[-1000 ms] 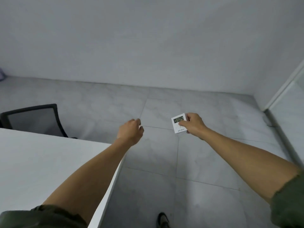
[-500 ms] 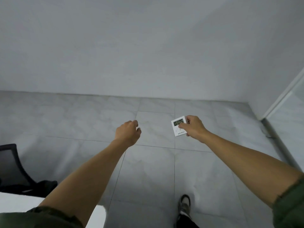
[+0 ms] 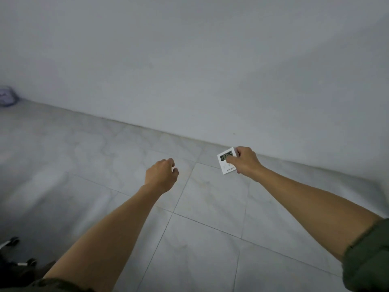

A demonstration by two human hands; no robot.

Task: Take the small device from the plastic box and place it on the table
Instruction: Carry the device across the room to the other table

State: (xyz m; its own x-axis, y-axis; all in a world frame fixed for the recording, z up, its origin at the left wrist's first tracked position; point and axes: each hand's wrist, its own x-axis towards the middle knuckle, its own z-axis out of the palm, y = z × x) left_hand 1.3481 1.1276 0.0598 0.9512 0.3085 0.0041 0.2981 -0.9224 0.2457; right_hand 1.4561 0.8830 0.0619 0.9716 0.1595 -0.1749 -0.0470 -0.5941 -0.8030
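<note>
White plastic, square-faced, with a dark digit display across its upper part: the small device (image 3: 227, 160) sits clamped in the right hand (image 3: 246, 162), thumb across its front face near the display and the other fingers behind its right edge. It is carried in the air above the floor (image 3: 200, 239), face toward the camera, tilted so that its top edge rises toward the right. The left hand (image 3: 161, 175) is out in front too, well apart from the device on its left, loosely curled on nothing. So the device is already in the nearer hand, and the right hand is the one to set it down.

What the coming move turns on is where the tabletop lies, and no tabletop shows in the head view, nor does the plastic box. My judgement is that the person must turn to find it before lowering the device flat on its back.

Pale grey marbled tiles with thin dark joints cover the floor, meeting a plain grey wall (image 3: 189, 60). Chair castors (image 3: 12, 241) show at the lower left edge, and a blurred pale object (image 3: 7, 98) sits at the far left by the wall.
</note>
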